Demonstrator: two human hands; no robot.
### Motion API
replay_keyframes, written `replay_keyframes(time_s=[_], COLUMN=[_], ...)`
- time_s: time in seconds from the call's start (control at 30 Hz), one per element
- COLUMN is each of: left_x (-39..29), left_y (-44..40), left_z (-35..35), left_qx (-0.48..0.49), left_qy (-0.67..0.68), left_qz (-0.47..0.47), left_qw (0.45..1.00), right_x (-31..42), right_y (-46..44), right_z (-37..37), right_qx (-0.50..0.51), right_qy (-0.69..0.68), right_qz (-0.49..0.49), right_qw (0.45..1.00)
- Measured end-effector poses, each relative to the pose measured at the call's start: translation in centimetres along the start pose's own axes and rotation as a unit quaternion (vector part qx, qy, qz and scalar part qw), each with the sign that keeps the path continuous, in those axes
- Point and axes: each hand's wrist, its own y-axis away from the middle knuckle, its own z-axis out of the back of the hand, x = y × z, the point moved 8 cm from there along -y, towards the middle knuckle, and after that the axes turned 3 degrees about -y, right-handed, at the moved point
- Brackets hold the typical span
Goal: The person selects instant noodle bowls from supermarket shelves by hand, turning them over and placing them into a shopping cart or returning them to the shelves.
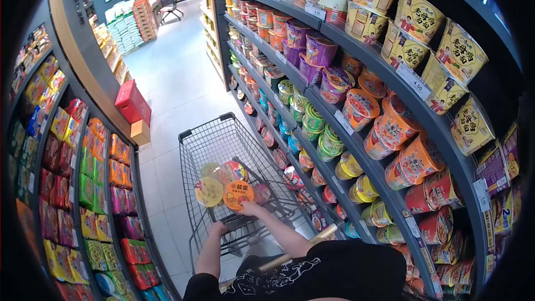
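Observation:
A wire shopping cart [192,150] stands in front of me in the aisle. My left hand [217,227] is closed at its near edge, by the dark handle; the fingers are partly hidden. My right hand [249,208] reaches over the near side, its fingers closed on the lower edge of an orange-lidded instant noodle cup [238,192]. Beside that cup lies a yellow-lidded noodle cup [209,192]. Behind them are a greenish cup [210,170] and a red-and-green noodle cup [232,172], partly covered. One more pinkish cup [261,193] shows to the right.
Tall shelves [334,117] of noodle cups line my right, close to the cart. Bagged noodles fill the shelves [78,134] on the left. A red box [134,102] and a small cardboard box [140,132] sit on the floor [173,78]. Farther off are stacked bags [123,28].

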Motion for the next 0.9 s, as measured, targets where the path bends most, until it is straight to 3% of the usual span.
replay_keyframes(time_s=[0.07,0.2,0.33,0.4,0.47,0.5,0.53,0.7,0.73,0.83,0.87,0.9], left_x=[-2.5,-7.4,-10.5,-10.7,-12.9,-14.2,-13.3,-15.2,-16.0,-18.3,-19.1,-19.7], left_y=[3.2,6.3,6.2,4.3,-0.8,1.9,1.5,3.0,3.5,4.7,5.0,5.1], left_z=[4.7,11.7,12.3,11.1,6.0,8.2,9.3,13.5,14.4,16.8,17.6,18.7], left_qx=[-0.046,-0.120,-0.176,-0.130,-0.038,-0.082,-0.118,-0.049,-0.039,-0.017,-0.006,0.004], left_qy=[-0.042,-0.004,0.115,0.094,-0.028,-0.029,-0.014,-0.019,-0.023,-0.032,-0.034,-0.033], left_qz=[0.011,-0.013,-0.076,-0.108,-0.386,-0.474,-0.438,-0.431,-0.441,-0.475,-0.485,-0.490], left_qw=[0.998,0.993,0.975,0.981,0.921,0.876,0.891,0.901,0.896,0.879,0.874,0.871], right_x=[1.0,3.5,4.5,7.1,8.0,8.5,10.1,16.4,17.0,13.7,12.1,10.0], right_y=[-2.0,-4.6,-7.4,-6.0,-7.2,-8.0,-7.4,-7.1,-7.0,-9.8,-11.4,-13.2], right_z=[-0.4,0.5,1.4,4.2,3.3,3.0,3.0,3.7,5.0,5.8,5.8,6.8], right_qx=[0.049,0.044,0.017,-0.053,-0.027,-0.005,-0.007,0.047,0.045,0.197,0.199,0.145], right_qy=[0.049,0.064,0.059,0.094,0.107,0.122,0.146,0.045,0.046,-0.108,-0.106,0.047], right_qz=[0.005,0.028,0.016,-0.016,-0.002,0.012,0.036,0.211,0.207,0.038,0.031,0.005], right_qw=[0.998,0.997,0.998,0.994,0.994,0.992,0.989,0.975,0.976,0.974,0.974,0.988])
